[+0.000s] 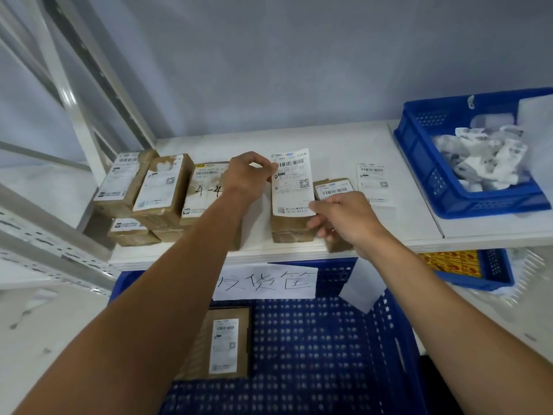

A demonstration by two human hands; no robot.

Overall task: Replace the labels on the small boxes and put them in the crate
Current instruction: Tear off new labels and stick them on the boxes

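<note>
Left hand (248, 175): fingers curled, pinching upper left edge of white label (291, 182). Right hand (344, 217): pinching label's lower right corner. Label over brown box (291, 230) on shelf (329, 145). Neighbouring box (206, 193): handwritten "4-4". Blue crate (314, 339) below shelf; handwritten paper sign (266, 281) on crate.
</note>
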